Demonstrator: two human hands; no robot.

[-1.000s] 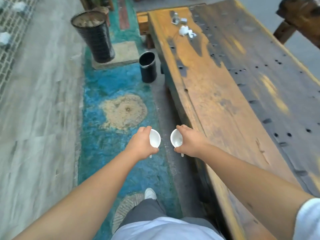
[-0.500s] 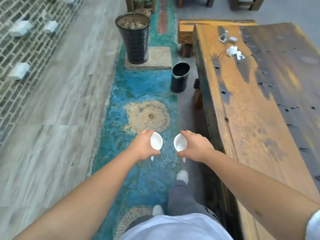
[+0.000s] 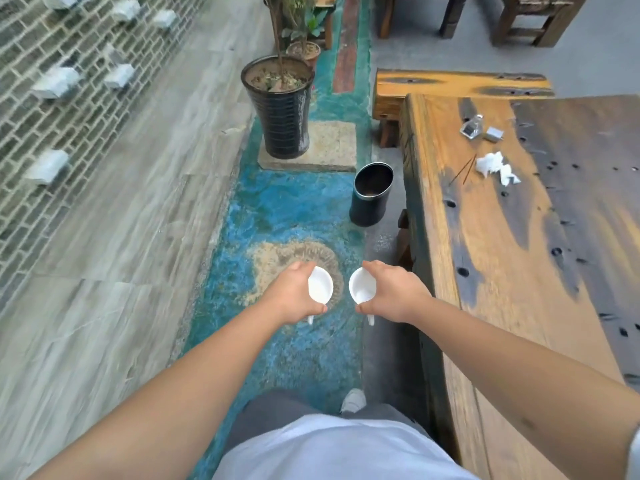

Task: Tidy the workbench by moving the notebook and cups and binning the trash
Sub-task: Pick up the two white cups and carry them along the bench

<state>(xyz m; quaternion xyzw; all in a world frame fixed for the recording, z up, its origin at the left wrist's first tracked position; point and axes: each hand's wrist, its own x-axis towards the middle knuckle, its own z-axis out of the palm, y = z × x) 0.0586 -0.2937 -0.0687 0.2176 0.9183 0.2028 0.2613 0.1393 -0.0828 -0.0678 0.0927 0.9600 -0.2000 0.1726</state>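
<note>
A small white cup (image 3: 320, 285) is clamped in the left hand (image 3: 294, 294), fingers wrapped over its outer wall and thumb pressed near the base; a second white cup (image 3: 362, 285) is gripped the same way in the right hand (image 3: 393, 292). Both cups are held out over the blue-painted floor (image 3: 277, 209), just beside the bench (image 3: 502, 271) but clear of it, and are tipped so that their open mouths face one another. Each is plain, glossy and smooth inside, with a small white part projecting below the hand (a handle or a foot, it cannot be told which). They are judged to be glazed ceramic: light, stiff, rather slippery and easily chipped, so a hold around the body with the thumb opposed is thought sounder than a pinch on the rim. Further out, a black bin (image 3: 370, 195) stands on the floor against the bench's edge. On the bench top, crumpled white tissue (image 3: 495, 166) lies beside two thin sticks (image 3: 464, 171), with a small glass bottle (image 3: 471, 128) beyond. No notebook is seen.
</note>
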